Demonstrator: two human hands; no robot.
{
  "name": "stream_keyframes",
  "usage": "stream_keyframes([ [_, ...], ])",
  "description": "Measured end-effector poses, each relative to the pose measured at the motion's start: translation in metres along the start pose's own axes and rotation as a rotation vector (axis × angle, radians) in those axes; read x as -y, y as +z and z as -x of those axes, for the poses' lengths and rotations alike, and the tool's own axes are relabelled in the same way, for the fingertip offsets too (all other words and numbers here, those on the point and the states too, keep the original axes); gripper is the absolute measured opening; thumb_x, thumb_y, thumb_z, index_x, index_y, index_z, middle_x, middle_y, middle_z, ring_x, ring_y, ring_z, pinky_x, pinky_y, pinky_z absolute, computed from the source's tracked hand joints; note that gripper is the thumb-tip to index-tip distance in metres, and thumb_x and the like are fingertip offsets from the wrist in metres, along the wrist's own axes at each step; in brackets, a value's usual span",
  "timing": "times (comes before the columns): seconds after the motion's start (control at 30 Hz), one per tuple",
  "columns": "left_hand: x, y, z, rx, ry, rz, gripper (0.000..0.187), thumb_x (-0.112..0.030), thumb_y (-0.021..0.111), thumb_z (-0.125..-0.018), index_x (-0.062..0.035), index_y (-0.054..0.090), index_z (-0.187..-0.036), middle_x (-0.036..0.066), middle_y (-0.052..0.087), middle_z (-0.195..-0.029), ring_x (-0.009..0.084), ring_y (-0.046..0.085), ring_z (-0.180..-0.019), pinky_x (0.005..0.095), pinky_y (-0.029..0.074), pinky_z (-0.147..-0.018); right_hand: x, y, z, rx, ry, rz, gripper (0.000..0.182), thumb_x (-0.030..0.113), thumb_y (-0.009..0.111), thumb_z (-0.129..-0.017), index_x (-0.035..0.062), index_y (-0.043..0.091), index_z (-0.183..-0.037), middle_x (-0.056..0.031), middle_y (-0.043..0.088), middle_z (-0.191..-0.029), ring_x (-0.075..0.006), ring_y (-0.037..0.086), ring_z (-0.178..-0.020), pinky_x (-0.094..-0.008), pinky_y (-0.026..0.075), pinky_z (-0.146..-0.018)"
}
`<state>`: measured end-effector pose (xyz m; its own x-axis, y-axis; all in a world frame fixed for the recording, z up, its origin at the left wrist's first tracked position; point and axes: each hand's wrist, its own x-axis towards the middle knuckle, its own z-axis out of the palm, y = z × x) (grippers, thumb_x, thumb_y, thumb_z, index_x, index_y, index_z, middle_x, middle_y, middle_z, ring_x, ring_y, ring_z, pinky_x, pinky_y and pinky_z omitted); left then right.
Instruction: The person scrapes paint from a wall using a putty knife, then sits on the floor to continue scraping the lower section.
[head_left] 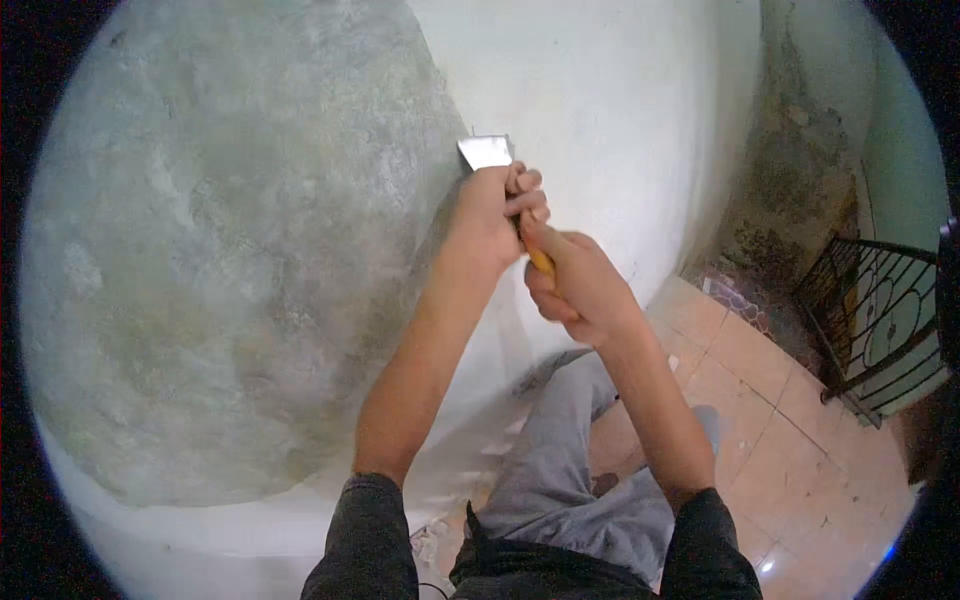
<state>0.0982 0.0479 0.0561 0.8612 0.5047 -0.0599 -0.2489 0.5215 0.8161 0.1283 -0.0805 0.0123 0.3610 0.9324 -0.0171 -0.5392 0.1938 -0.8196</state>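
Note:
Both my hands are wrapped round one scraper (pixel 487 151), which has a wide flat metal blade and a yellow handle (pixel 541 262). My left hand (pixel 493 212) grips it high up, just below the blade. Lower on the handle, my right hand (pixel 577 280) is closed round the yellow part. The blade points up and overlaps the border between a rough grey bare patch (pixel 270 230) and the smooth white coating (pixel 600 110) of the wall. Fingers hide much of the handle's middle.
Beige floor tiles (pixel 765 400) lie at the lower right, scattered with small debris. A black metal railing (pixel 880 310) stands at the right. Beyond it is a dark stained stretch of wall (pixel 790 170). My legs in grey trousers (pixel 560 450) are bent close below the wall.

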Motion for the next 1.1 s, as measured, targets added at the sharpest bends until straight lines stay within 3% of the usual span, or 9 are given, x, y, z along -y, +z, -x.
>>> stream_keyframes([
  [0.07,-0.003,0.007,-0.004,-0.101,0.014,-0.040,0.006,-0.003,0.040,-0.079,-0.0080,0.041,-0.075,0.000,0.039,-0.058,0.0078,0.028,-0.041,0.0246,0.034,-0.041,-0.003,-0.003,-0.009,0.029,-0.067,0.002,0.034,0.040,0.047,-0.094,0.0086,0.047,-0.081,0.0013,0.040,-0.054,-0.0055,0.027,-0.035,-0.0216,0.018,-0.032],
  [0.2,-0.005,0.005,0.000,0.040,-0.077,0.028,0.008,0.000,0.040,-0.077,-0.0064,0.040,-0.081,0.001,0.041,-0.062,0.0083,0.029,-0.043,0.0240,0.034,-0.041,0.001,0.006,0.009,-0.002,-0.032,-0.026,0.034,0.039,0.047,-0.094,0.0090,0.046,-0.078,0.0009,0.041,-0.054,-0.0062,0.026,-0.034,-0.0227,0.018,-0.032],
  [0.3,-0.010,0.013,0.009,-0.076,-0.006,-0.034,0.009,-0.001,0.040,-0.076,-0.0062,0.041,-0.069,0.000,0.037,-0.057,0.0087,0.028,-0.043,0.0242,0.033,-0.042,0.002,0.006,-0.003,0.033,-0.011,-0.033,0.035,0.039,0.048,-0.094,0.0090,0.046,-0.077,0.0006,0.042,-0.054,-0.0065,0.026,-0.034,-0.0232,0.018,-0.032],
  [0.4,-0.007,-0.001,-0.001,0.061,-0.079,0.048,0.007,0.000,0.040,-0.076,-0.0060,0.041,-0.076,0.001,0.041,-0.061,0.0085,0.029,-0.044,0.0244,0.034,-0.043,0.003,0.006,0.000,0.006,-0.058,-0.036,0.034,0.040,0.047,-0.093,0.0090,0.046,-0.078,0.0007,0.041,-0.053,-0.0070,0.026,-0.034,-0.0233,0.018,-0.032],
  [0.43,-0.006,0.001,-0.001,0.028,-0.082,0.039,0.016,0.003,0.037,-0.070,-0.0119,0.032,-0.065,0.001,0.038,-0.060,0.0094,0.026,-0.042,0.0262,0.032,-0.044,0.002,0.009,0.003,-0.030,-0.013,-0.057,0.034,0.039,0.048,-0.093,0.0088,0.046,-0.078,0.0009,0.041,-0.053,-0.0072,0.027,-0.034,-0.0229,0.020,-0.032],
  [0.6,-0.011,0.006,-0.006,-0.071,-0.065,-0.069,0.017,0.001,0.038,-0.070,-0.0128,0.030,-0.064,0.001,0.037,-0.059,0.0095,0.027,-0.042,0.0260,0.033,-0.044,0.003,0.005,-0.006,0.007,0.013,-0.040,0.034,0.039,0.048,-0.093,0.0096,0.044,-0.077,0.0012,0.039,-0.052,-0.0068,0.027,-0.035,-0.0226,0.020,-0.033],
  [0.73,0.002,-0.006,-0.005,0.010,-0.091,0.014,0.010,-0.003,0.037,-0.081,-0.0089,0.040,-0.073,0.000,0.041,-0.060,0.0079,0.028,-0.041,0.0234,0.034,-0.042,-0.007,0.004,0.002,0.011,-0.062,-0.106,0.033,0.037,0.048,-0.093,0.0108,0.043,-0.074,0.0022,0.037,-0.051,-0.0073,0.027,-0.034,-0.0230,0.020,-0.032],
  [0.8,0.001,-0.002,-0.002,-0.004,-0.052,0.005,0.016,0.003,0.036,-0.069,-0.0110,0.030,-0.064,0.002,0.038,-0.059,0.0106,0.027,-0.042,0.0271,0.033,-0.044,-0.008,0.001,-0.001,0.039,-0.016,-0.071,0.033,0.038,0.047,-0.094,0.0111,0.042,-0.075,0.0022,0.038,-0.052,-0.0070,0.028,-0.035,-0.0228,0.020,-0.032],
  [1.1,-0.002,0.012,-0.006,-0.033,-0.129,0.041,0.018,-0.001,0.039,-0.079,-0.0103,0.036,-0.063,-0.002,0.032,-0.054,0.0092,0.026,-0.042,0.0231,0.029,-0.041,0.003,-0.008,-0.005,-0.003,-0.001,0.063,0.036,0.041,0.047,-0.094,0.0090,0.045,-0.077,0.0017,0.041,-0.054,-0.0061,0.028,-0.034,-0.0215,0.021,-0.031],
])
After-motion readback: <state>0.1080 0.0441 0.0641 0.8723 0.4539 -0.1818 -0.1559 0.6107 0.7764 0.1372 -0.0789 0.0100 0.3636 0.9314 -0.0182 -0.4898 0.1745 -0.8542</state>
